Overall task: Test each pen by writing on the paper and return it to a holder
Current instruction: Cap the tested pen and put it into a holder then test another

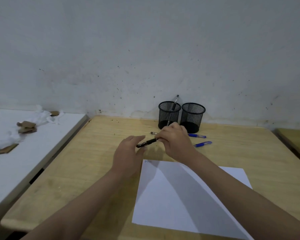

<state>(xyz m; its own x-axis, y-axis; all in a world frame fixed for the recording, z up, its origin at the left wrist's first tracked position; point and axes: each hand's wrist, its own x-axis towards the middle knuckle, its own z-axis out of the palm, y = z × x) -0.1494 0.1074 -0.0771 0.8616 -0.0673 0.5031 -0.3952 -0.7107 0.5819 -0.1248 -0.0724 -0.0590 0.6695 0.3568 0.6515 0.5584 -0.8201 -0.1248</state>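
My right hand (175, 141) grips a black pen (148, 142) by one end, above the wooden table (93, 161). The pen's other end reaches my left hand (128, 156), whose fingers are spread at its cap; whether they touch it I cannot tell. A white sheet of paper (171, 201) lies in front of me with a small blue mark at its top left corner. Two black mesh holders stand at the back by the wall: the left holder (169, 115) has one pen in it, the right holder (192, 116) looks empty. Two blue pens (199, 136) (203, 143) lie on the table right of my right hand. Another pen tip (153, 133) shows behind it.
A white table (16, 161) stands to the left with scraps of cardboard and crumpled paper on it. Another wooden table edge (296, 141) shows at the far right. The wall runs close behind the holders.
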